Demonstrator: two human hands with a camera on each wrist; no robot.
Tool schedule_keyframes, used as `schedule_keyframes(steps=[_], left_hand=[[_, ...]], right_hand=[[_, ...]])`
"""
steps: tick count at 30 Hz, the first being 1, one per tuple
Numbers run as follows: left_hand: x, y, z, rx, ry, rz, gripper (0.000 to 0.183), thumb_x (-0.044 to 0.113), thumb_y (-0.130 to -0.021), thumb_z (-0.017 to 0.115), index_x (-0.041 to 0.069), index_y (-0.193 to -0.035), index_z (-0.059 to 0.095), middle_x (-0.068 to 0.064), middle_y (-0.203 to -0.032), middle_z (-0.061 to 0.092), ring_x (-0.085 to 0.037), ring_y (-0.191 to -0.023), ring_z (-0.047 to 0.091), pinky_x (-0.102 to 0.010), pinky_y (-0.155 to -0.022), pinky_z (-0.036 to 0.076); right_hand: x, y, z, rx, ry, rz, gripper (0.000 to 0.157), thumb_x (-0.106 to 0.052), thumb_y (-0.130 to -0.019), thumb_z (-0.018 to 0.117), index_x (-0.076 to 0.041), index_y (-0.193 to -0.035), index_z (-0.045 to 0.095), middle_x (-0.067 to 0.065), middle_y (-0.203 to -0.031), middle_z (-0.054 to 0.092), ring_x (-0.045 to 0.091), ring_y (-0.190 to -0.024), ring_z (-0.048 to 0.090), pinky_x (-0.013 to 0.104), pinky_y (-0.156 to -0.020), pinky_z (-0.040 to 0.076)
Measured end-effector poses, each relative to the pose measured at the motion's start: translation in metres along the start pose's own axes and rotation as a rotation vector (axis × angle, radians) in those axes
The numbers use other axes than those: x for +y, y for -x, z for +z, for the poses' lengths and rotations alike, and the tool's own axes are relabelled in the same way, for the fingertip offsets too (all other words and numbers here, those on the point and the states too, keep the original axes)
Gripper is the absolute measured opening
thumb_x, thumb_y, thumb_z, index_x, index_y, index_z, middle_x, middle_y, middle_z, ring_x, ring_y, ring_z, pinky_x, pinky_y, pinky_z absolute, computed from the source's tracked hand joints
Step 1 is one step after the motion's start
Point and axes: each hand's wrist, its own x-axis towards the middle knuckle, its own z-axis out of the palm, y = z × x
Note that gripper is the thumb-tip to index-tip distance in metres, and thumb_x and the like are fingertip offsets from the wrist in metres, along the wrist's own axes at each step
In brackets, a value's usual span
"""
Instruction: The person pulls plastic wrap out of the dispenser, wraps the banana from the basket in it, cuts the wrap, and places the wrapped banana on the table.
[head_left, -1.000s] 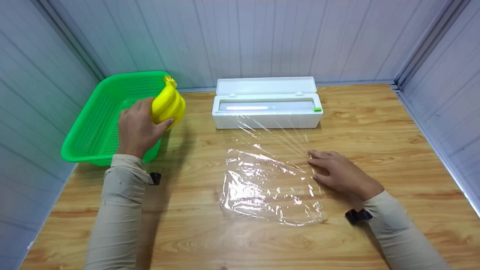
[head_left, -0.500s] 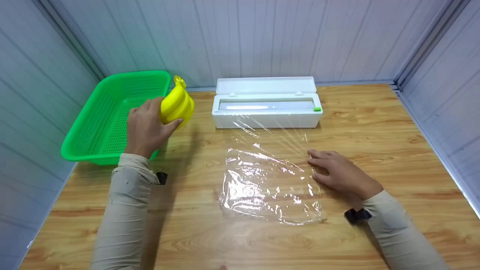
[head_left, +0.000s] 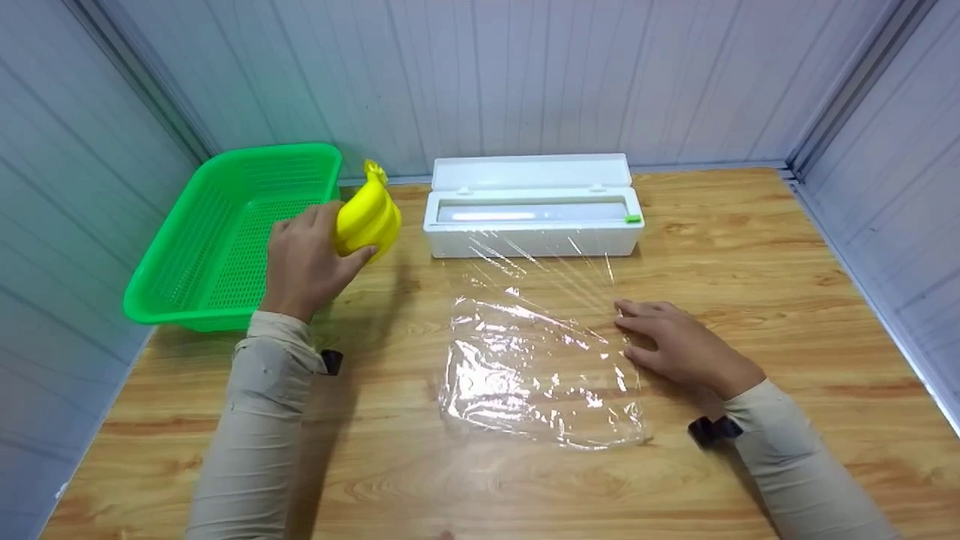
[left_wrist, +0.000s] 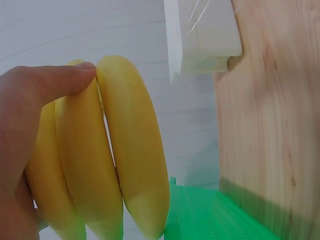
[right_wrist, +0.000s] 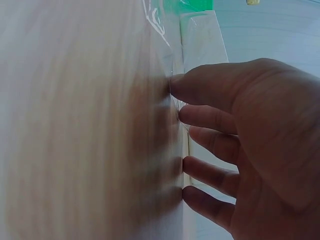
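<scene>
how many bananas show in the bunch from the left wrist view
3: the leftmost banana, partly behind the left hand; the middle banana; and the rightmost banana. More may be hidden behind these or the hand.

Bright head view, white glare on the film (head_left: 517,367), soft shadow on the bench (head_left: 405,480) left of the film, hazy left wrist view, dimmer right wrist view, bench grain blurred there.
</scene>
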Motion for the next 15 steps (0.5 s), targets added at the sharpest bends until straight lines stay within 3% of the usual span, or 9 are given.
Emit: schedule_keyframes(steps=[15], left_hand=[[0.0103, 0.0014, 0.0037, -0.027, 0.019, 0.04, 0.071, 0.043, -0.08, 0.083, 0.001, -0.13, 0.056, -0.019, -0.114, 0.067, -0.036, -0.094, 0.061, -0.054, -0.092, 0.038]], right_hand=[[0.0012, -0.0013, 0.0005, -0.005, 0.005, -0.002, 0.05, -0.027, -0.096, 0.068, -0.004, -0.14, 0.058, 0.008, -0.155, 0.042, 0.038, -0.138, 0.041, 0.057, -0.109, 0.034]])
